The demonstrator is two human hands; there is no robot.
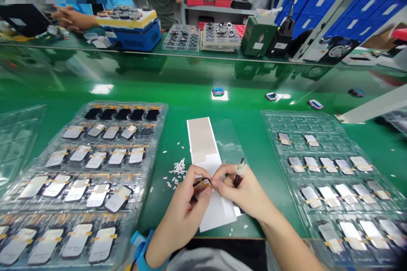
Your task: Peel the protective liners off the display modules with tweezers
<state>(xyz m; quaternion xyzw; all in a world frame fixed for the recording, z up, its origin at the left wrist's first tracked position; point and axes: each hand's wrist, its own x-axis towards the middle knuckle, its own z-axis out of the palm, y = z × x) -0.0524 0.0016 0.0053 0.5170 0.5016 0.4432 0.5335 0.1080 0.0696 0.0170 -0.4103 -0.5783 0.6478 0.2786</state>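
Pinching a thin black strip (203, 182) marked with amber tape, the left hand (179, 211) and right hand (244, 192) meet just above the worktop (190, 101), their fingertips nearly touching with the strip between them. The right hand also grips dark tweezers (237, 180), a white scrap (241, 169) caught near their end. A blue wristband (143, 249) circles the left wrist. Directly beneath the hands lies a long white paper strip (216, 209), leading away to a beige patch (200, 137), with a clear plastic sheet (226, 139) beside it. Small white bits (177, 170) are scattered just left of the paper. A left tray (85, 178) and a right tray (330, 186), both clear plastic, flank the hands, holding rows of flat dark parts with white film and amber tape. Farther off lie small coloured pieces (271, 96). Beyond them, a blue machine (130, 36) stands near a co-worker's hands (71, 19), and a person in a green shirt (160, 2) stands by the shelves (222, 10).
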